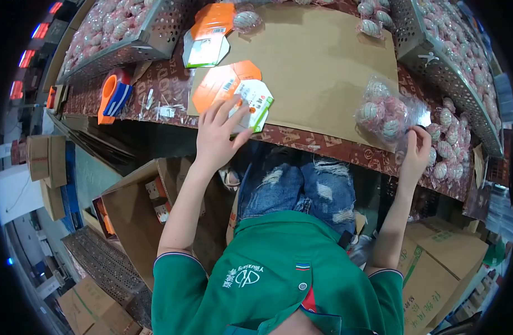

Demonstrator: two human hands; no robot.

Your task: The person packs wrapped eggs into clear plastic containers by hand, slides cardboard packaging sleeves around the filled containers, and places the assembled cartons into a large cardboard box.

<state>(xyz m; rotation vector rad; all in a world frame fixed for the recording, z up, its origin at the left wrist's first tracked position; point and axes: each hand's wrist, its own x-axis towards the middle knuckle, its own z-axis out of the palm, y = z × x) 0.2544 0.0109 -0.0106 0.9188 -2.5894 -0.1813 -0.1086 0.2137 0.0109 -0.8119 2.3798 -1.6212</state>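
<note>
My left hand (222,131) lies with its fingers spread on a flat white, green and orange printed carton (255,100). A second orange and white flat carton (209,51) lies just beyond it. At the right, my right hand (416,152) pinches the edge of a clear plastic bag (384,114) between thumb and fingers. The bag holds several round, pale, ribbed pieces with reddish tints and rests on the cardboard sheet (318,61). Another small wrapped bundle (247,21) of the same kind sits beside the far carton.
Perforated metal bins full of wrapped round pieces stand at the back left (150,36) and right (457,67). A loose pile (447,145) lies near the right edge. An orange and blue tape dispenser (113,97) stands at left. Open cardboard boxes (139,206) are below the table.
</note>
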